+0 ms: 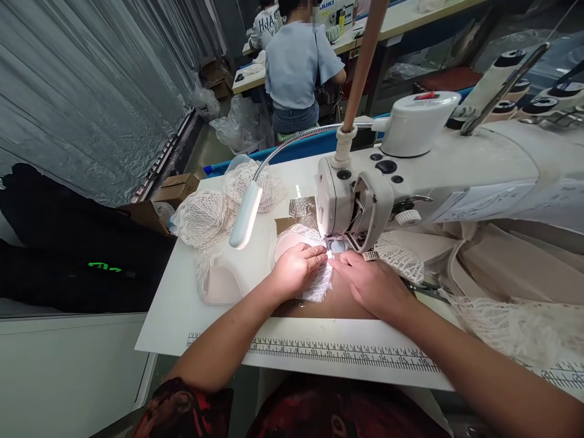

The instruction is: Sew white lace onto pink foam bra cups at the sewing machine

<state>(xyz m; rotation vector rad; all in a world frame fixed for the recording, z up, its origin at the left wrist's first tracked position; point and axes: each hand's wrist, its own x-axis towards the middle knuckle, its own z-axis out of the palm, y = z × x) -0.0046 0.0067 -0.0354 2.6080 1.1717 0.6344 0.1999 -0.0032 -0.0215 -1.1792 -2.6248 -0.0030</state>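
Observation:
My left hand (296, 267) rests over a white lace piece with a beige moulded cup (289, 241), its fingers close together and its thumb mostly hidden. Those fingertips press the lace (322, 286) just left of the needle area. From the other side, my right hand (374, 285) reaches the lace's right edge with a pointing index finger, the other fingers curled below the machine head. Both hands lie close under the presser foot (329, 244) of a white sewing machine (433, 164). The exact grip under the right fingers is hidden.
Lace-covered cups (205, 219) are heaped at the table's back left, and another cup (221, 285) lies nearer. A lamp (246, 216) hangs over the left side. Beige fabric and lace (511, 322) spread rightward. A ruler strip (319, 351) lines the front edge. A co-worker (294, 67) sits ahead.

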